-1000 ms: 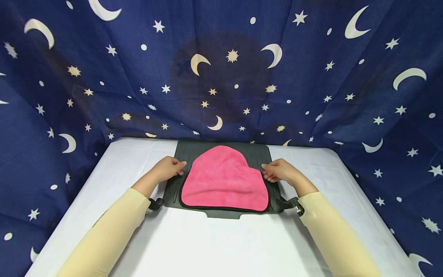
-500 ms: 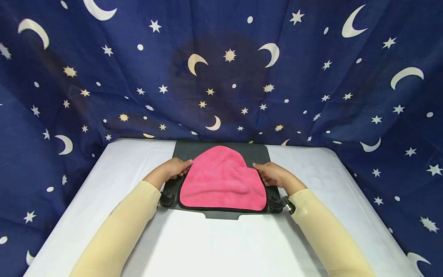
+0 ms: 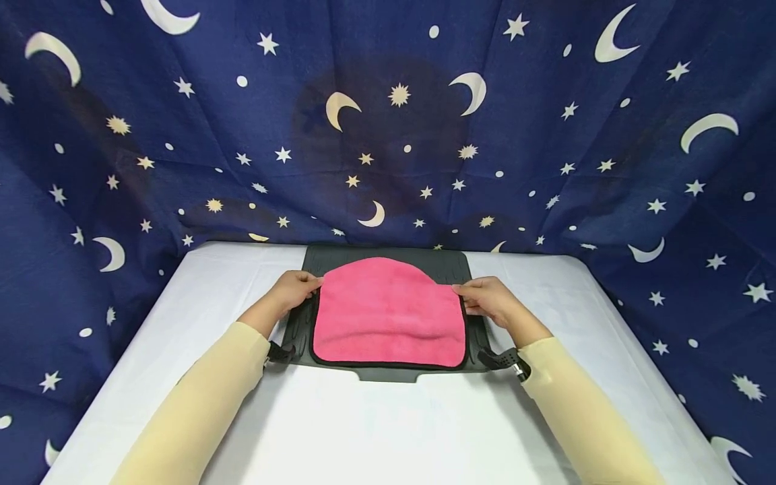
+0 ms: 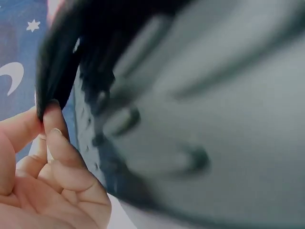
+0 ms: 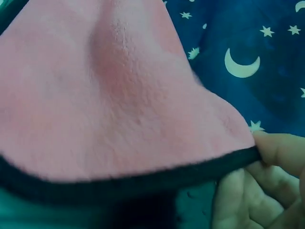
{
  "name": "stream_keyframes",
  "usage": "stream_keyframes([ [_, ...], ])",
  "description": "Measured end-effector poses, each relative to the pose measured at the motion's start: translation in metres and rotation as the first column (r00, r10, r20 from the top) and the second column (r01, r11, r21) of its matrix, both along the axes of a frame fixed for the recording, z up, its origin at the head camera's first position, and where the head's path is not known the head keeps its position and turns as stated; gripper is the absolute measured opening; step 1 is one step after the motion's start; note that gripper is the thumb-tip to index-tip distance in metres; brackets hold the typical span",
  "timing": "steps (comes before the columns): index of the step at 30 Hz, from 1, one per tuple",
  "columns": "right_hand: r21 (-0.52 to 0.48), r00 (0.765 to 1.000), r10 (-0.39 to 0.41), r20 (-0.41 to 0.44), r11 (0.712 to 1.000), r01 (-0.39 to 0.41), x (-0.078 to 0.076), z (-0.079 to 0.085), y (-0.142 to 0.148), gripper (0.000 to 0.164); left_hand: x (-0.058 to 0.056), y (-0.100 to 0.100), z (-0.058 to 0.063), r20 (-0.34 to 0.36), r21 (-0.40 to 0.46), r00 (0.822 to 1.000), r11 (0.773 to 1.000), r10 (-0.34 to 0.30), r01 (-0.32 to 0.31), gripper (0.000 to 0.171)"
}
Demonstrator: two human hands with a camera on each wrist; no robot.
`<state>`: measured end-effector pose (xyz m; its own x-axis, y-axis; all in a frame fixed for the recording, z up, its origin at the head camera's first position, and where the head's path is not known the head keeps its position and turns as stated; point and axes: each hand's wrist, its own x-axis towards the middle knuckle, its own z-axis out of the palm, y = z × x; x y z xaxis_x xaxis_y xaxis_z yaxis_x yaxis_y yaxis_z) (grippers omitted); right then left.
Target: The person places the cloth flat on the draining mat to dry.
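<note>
A pink plush cloth point(image 3: 388, 313) with black edging lies over a dark grey ribbed mat point(image 3: 451, 264) in the head view. Its far side is lifted and bulges in a rounded hump, where no black edging shows. My left hand point(image 3: 292, 289) pinches the cloth's far left part between thumb and fingers; in the left wrist view the dark border point(image 4: 45, 81) hangs from those fingertips. At the far right, my right hand point(image 3: 490, 300) pinches the other side. The right wrist view shows the cloth's edged corner point(image 5: 238, 155) drawn out taut to that thumb and finger.
The mat, with a tab at its near side, sits on a table point(image 3: 376, 431) under a white cover. Behind and at both sides hangs a blue curtain point(image 3: 242, 114) with moons and stars. A black strap point(image 3: 500, 359) sits at the right wrist.
Both hands came inward to the cloth, took hold of its far left and right parts, then moved slightly outward. The cloth's far part has spread wider and its right-hand notch has flattened.
</note>
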<state>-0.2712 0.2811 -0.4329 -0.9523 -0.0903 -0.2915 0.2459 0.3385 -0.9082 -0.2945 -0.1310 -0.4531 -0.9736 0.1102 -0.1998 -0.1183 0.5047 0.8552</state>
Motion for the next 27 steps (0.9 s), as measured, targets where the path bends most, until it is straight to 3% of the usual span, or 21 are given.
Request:
stream_keyframes([
  [3,0.028,1.0,-0.003,-0.011,1.0,0.003,0.003,0.0,0.008,0.035,0.003,-0.008,-0.001,-0.022,-0.032,1.0,0.999,0.002,-0.002,0.029],
  [6,0.068,0.999,0.032,0.021,0.997,-0.033,0.006,-0.002,0.012,0.031,0.006,-0.011,-0.001,-0.05,-0.096,0.998,0.995,-0.038,0.033,0.029],
  [11,0.157,0.978,0.166,0.128,0.97,-0.185,0.008,-0.003,0.01,0.027,0.008,-0.01,0.003,-0.061,-0.271,0.987,0.954,-0.149,0.127,0.031],
  [13,0.188,0.973,0.176,0.148,0.961,-0.203,0.005,-0.001,0.009,0.032,0.006,-0.008,0.005,-0.05,-0.316,0.985,0.938,-0.164,0.141,0.034],
  [18,0.259,0.985,0.107,0.136,0.956,-0.139,-0.009,0.007,0.006,0.045,-0.003,-0.003,0.007,-0.026,-0.291,0.992,0.95,-0.126,0.113,0.045],
  [24,0.243,0.973,0.037,0.227,0.965,-0.093,-0.028,0.005,-0.007,0.041,-0.015,0.007,0.003,-0.005,-0.211,0.999,0.976,-0.052,0.049,0.046],
  [27,0.248,0.977,-0.023,0.214,0.968,-0.031,-0.035,0.003,-0.012,0.038,-0.017,0.014,0.004,0.024,-0.121,1.0,0.993,0.009,-0.006,0.047],
])
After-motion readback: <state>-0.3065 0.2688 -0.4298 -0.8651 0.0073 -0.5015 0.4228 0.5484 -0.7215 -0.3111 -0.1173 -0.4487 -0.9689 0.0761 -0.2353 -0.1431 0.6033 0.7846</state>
